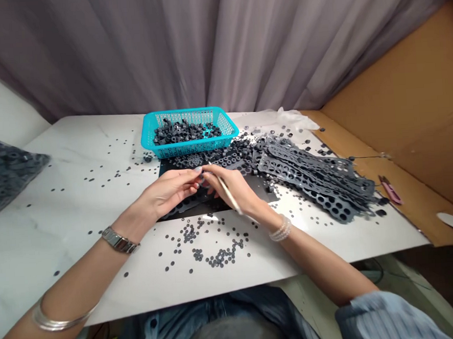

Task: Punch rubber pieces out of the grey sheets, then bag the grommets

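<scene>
My left hand [170,190] and my right hand [233,185] meet fingertip to fingertip over a dark rubber sheet [190,203] lying on a black mat [260,185] in the middle of the white table [76,168]. The left fingers pinch a small dark piece at the sheet's edge. My right hand is closed round a thin pale stick [224,188] that points toward the fingertips. A turquoise basket [189,146] with dark rubber rings stands just behind the hands.
A heap of punched dark rubber strips [319,176] lies right of the mat. Small black discs [216,254] are scattered in front of the hands. A bag of dark rings [4,170] sits far left. Pink snips [391,188] lie on cardboard [400,128] at right.
</scene>
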